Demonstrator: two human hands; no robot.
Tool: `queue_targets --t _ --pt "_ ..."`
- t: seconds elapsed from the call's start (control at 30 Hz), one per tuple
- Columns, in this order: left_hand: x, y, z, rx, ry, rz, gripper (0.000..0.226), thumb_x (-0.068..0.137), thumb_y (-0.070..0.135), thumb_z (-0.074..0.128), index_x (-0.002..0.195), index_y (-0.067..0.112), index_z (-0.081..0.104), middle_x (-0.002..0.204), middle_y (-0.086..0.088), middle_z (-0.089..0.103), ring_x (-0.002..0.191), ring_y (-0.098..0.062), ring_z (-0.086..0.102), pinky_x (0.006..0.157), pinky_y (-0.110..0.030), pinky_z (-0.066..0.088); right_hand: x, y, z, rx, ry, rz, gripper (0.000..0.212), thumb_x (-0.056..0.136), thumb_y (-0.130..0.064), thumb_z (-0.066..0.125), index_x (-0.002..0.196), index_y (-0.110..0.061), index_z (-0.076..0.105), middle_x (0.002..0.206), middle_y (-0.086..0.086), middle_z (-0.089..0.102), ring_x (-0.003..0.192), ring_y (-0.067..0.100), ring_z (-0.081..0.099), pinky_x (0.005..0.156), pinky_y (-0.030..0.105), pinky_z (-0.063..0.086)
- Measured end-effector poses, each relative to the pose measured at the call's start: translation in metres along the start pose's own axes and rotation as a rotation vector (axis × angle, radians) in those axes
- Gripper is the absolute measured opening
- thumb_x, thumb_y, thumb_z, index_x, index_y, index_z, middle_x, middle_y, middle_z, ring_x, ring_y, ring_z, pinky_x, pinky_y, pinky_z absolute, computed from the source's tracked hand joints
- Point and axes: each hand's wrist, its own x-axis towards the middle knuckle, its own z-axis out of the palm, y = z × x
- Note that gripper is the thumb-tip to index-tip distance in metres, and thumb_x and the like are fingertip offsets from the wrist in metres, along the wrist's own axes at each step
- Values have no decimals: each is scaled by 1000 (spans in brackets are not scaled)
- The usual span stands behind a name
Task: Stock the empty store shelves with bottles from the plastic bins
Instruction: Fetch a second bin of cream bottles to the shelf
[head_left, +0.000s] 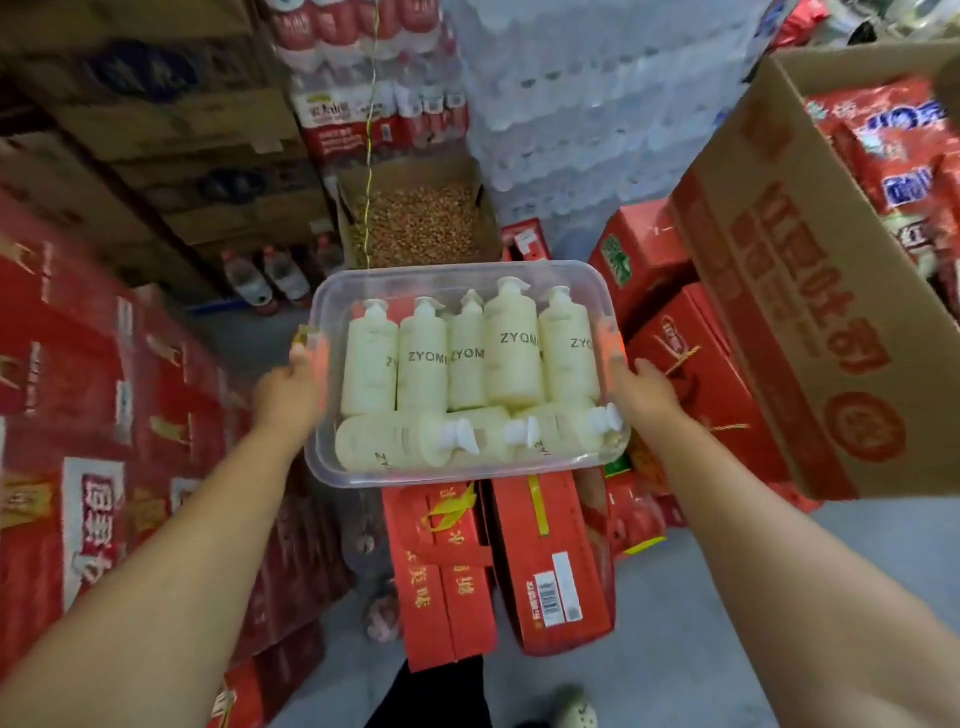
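Observation:
A clear plastic bin (332, 291) is held in the air in front of me, at the middle of the view. Several cream pump bottles (511, 353) marked ZYOM lie in it, some pointing away from me and some crosswise along the near wall. My left hand (291, 387) grips the bin's left side, thumb over the rim. My right hand (641, 392) grips the right side the same way. No store shelf is in view.
Red gift boxes (550, 561) lie on the grey floor under the bin. Stacked red cartons (78, 395) line the left. An open cardboard box (795, 291) of red packets stands at the right. Packs of bottled water (597, 104) rise behind, beside a box of peanuts (415, 223).

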Motion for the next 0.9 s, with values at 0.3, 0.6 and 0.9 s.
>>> queue_targets --t 0.3,0.6,0.9 --pt "15 6 -7 -111 -66 25 57 101 54 37 99 8 70 92 -14 66 88 -31 62 77 -36 50 9 0 12 149 279 -99 50 97 -46 51 58 -15 53 57 -1 52 66 23 50 67 34 39" --pt "1 21 -12 -246 -114 -236 82 76 85 45 109 10 58 99 -5 66 88 -26 62 81 -39 52 14 -15 6 144 79 63 68 88 -73 49 78 -8 64 69 2 58 62 20 52 58 31 41" --pt "-73 -11 -22 -290 4 -199 73 66 89 57 70 16 52 79 -2 63 85 -28 66 88 -46 57 -59 53 -3 398 192 127 63 74 -73 68 75 -10 66 72 5 55 68 20 50 59 28 41"
